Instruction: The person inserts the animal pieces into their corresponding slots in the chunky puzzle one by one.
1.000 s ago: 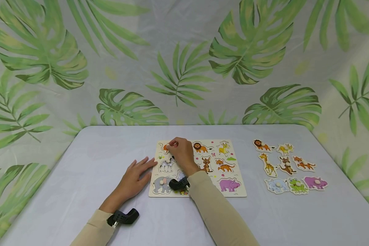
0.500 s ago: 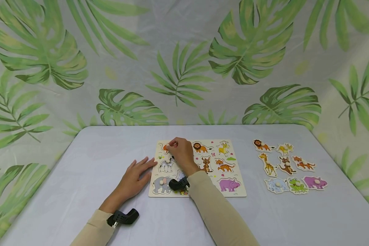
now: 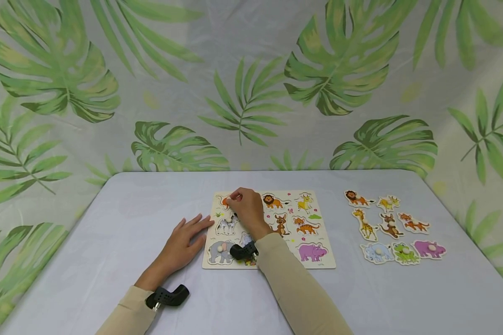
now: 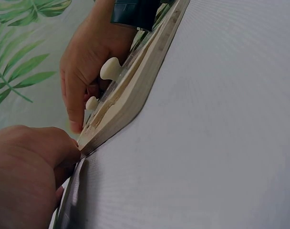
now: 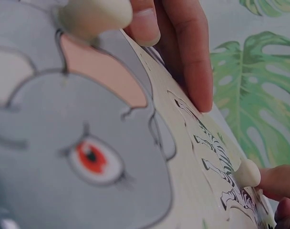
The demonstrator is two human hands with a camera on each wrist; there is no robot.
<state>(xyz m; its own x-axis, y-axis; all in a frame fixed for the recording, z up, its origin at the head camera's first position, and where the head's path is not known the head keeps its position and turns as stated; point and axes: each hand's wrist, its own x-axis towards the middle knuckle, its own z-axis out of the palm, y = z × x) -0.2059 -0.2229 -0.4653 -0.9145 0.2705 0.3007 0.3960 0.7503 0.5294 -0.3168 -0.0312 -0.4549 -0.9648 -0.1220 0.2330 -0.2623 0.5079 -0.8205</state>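
A wooden peg puzzle board [image 3: 291, 261] with animal pictures lies on the table. My right hand [image 3: 249, 209] reaches over its upper left corner, thumb and forefinger pinching an orange animal puzzle piece [image 3: 224, 201], mostly hidden by the fingers. My left hand [image 3: 184, 242] lies with fingers extended, their tips at the board's left edge beside the zebra [image 3: 227, 225]. Below the zebra sits a grey elephant piece [image 3: 220, 252], large in the right wrist view, its pale knob [image 5: 95, 16] standing up. In the left wrist view two knobs stick up beside my right hand [image 4: 90, 57].
Right of the board several loose pieces lie face up: lion [image 3: 358, 198], yellow horned animal [image 3: 389, 203], giraffe [image 3: 365, 225], kangaroo [image 3: 391, 226], tiger [image 3: 414, 223], blue animal [image 3: 370, 253], frog [image 3: 406, 254] and hippo [image 3: 423, 250]. A leaf-patterned curtain [image 3: 251, 158] hangs behind the table.
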